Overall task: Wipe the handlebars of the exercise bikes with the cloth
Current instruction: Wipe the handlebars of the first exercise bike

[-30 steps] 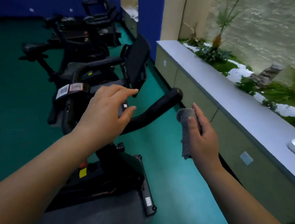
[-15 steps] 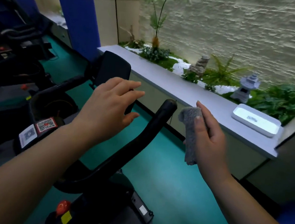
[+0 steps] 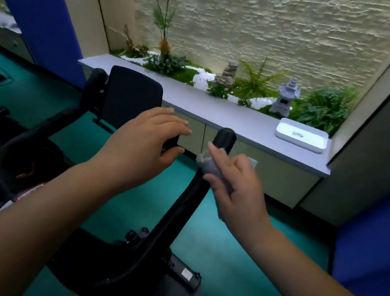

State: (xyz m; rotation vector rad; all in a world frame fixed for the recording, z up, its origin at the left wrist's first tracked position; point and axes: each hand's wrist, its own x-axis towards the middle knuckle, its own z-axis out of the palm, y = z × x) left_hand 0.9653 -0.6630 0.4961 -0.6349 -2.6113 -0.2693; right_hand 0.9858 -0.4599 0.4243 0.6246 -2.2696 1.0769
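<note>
A black exercise bike's right handlebar [image 3: 179,212] rises from the lower middle to a rounded tip near the ledge. My right hand [image 3: 237,188] holds a grey cloth [image 3: 209,165] against the bar just below that tip, fingers wrapped partly round it. My left hand [image 3: 142,148] hovers to the left of the bar with its fingers relaxed and spread, holding nothing, in front of the bike's black console screen [image 3: 130,96]. The left handlebar [image 3: 51,125] runs off toward the left.
A grey ledge [image 3: 215,112] runs along the right, with plants, small stone lanterns [image 3: 285,97] and a white tray [image 3: 301,135] on it. The floor [image 3: 227,255] is green. Other dark bikes stand at the far left. A blue panel [image 3: 368,243] is at the right.
The view swung right toward the ledge. My right hand moved left and brought the cloth onto the handlebar below its tip. My left hand stayed hovering, open.
</note>
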